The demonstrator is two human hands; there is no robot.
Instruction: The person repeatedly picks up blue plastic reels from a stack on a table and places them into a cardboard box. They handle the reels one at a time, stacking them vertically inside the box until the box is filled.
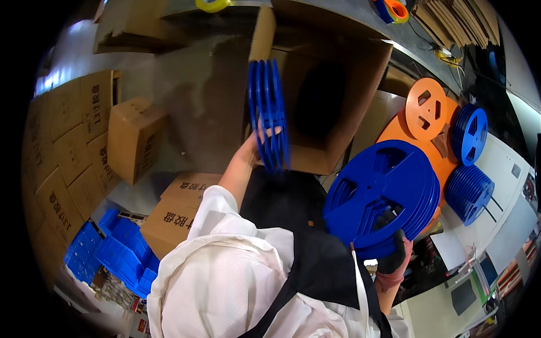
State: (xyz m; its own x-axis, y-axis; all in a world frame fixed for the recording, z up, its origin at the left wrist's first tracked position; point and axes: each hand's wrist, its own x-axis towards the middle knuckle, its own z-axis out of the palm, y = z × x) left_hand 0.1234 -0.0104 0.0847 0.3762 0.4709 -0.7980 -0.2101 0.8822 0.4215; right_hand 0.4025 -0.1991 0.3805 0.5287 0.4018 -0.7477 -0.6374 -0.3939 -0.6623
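stacked cartons: far left i see brown stacked cartons [70,152], with a single carton [124,135] just beside them; their contents are hidden from me.
blue bins: blue plastic bins [127,253] sit lower left (i can't make out anything inside).
low cartons: two brown low cartons [174,228] stand just left of the white sleeve [217,205].
left hand: the bare left hand [269,134] is clamped on several thin blue reels [269,104], its fingers in among the flanges.
thin blue reels: at the open carton's left edge, nearly edge-on to me; their long axis runs top to bottom of my view, upper end leaning slightly left, flat faces turned left and right.
open carton: the open carton [359,96] gapes towards me; a dark round shape shows inside (too dim to name).
right hand: well apart from the left, the dark-gloved right hand [390,258] grips a stack of large blue reels [414,183], fingers showing through a cutout.
large blue reels: broad faces tilted up towards me.
far right: an orange reel [416,107] overlaps larger orange pieces, near two stacks of smaller blue reels [473,135].
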